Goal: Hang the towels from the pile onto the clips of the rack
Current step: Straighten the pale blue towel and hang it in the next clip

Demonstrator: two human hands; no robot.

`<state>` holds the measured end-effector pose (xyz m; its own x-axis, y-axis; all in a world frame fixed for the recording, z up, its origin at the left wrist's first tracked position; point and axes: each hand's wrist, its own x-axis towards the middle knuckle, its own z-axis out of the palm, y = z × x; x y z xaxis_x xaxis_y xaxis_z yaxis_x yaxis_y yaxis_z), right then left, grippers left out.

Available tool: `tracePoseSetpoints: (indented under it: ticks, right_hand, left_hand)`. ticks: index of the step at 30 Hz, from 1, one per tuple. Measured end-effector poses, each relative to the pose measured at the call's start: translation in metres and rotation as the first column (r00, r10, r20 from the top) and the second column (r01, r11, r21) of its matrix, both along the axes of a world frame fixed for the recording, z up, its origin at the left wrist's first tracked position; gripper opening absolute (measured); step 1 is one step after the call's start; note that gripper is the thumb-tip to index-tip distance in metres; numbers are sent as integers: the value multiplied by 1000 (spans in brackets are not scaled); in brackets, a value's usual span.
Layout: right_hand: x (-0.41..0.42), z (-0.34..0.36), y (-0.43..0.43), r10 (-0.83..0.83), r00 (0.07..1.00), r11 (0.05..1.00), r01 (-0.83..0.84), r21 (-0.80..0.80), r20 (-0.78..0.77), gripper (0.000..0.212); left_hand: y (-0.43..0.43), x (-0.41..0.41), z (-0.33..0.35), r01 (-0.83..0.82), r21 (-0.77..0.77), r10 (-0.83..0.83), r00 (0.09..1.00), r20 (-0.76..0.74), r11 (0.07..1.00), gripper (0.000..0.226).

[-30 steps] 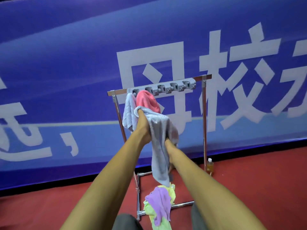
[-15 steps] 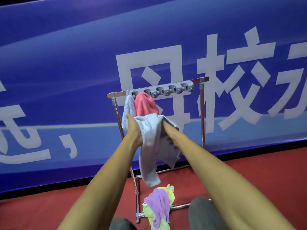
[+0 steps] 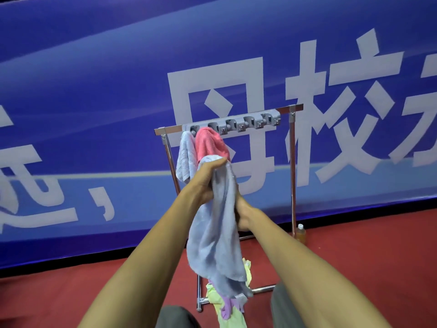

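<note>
The pale blue-grey terry towel (image 3: 216, 233) hangs in the air between the two hands, in front of the rack and above the pile. The left hand (image 3: 208, 179) grips its bunched top, fingers curled round the cloth with the thumb lying across it. The right hand (image 3: 242, 213) holds the towel's right edge lower down, its fingers tucked out of sight in the cloth. From there the towel droops in soft, rumpled folds, and its bottom corner overlaps the pile in this view.

Two towels already hang on the chrome tube rack (image 3: 292, 176), at the left end of the grey plastic clip strip (image 3: 243, 123): a light blue ribbed towel (image 3: 185, 157) and, just beside it on the right, a pink towel (image 3: 209, 144). The clips further right hold nothing; their exact number is hard to tell.

The pile (image 3: 228, 311) lies on the red floor (image 3: 354, 252) at the rack's base, showing yellow-green and purple cloth, so at least two towels.

One small bottle of amber liquid (image 3: 300, 234) stands by the rack's right leg. Behind everything runs a blue banner with large white characters (image 3: 94, 102).
</note>
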<state>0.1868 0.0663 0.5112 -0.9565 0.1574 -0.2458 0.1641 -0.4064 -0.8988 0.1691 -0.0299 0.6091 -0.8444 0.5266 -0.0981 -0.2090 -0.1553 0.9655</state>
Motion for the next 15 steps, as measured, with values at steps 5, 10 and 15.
tracePoseSetpoints:
  ticks: [5,10,15]
  right_hand:
    - [4,-8,7,-33,978,997,19,70,208,110]
    - [-5,0,25,-91,982,974,52,222,168,92]
    - [4,7,27,-308,941,879,227,419,138,62]
  left_hand:
    - [-4,12,12,-86,54,88,996,-33,995,24]
    - [-4,17,21,-156,166,159,987,-6,974,13]
    - [3,21,24,-208,153,211,977,-6,966,38]
